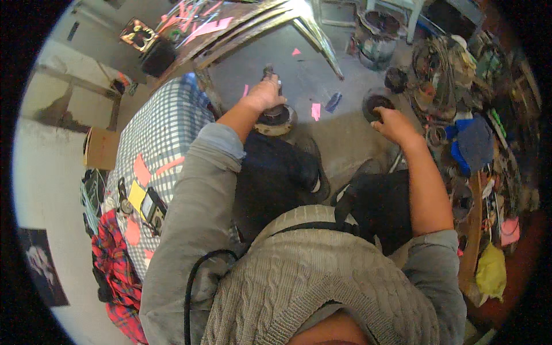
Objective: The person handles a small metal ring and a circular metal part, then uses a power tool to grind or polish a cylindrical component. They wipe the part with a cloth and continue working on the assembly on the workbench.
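Note:
My left hand (263, 95) is closed round the dark body of a hand tool whose end sticks out beyond my fingers. Just below that hand is a round part (275, 119) with a dark middle and a pale worn rim; it seems to belong to the tool, though the join is hidden. On the right, my right hand (397, 125) pinches the near edge of a dark round disc (378, 102), low over the floor. Its exact kind is too blurred to tell. Between my hands lie a pink paper scrap (315, 111) and a small dark blue piece (333, 102).
At my left a bed with a checked cloth (155, 115) carries a meter (153, 208) and paper scraps. Ahead are a metal frame (313, 40) and a bucket (376, 43). Piled cables (434, 69) and a blue cloth (472, 144) crowd the right side.

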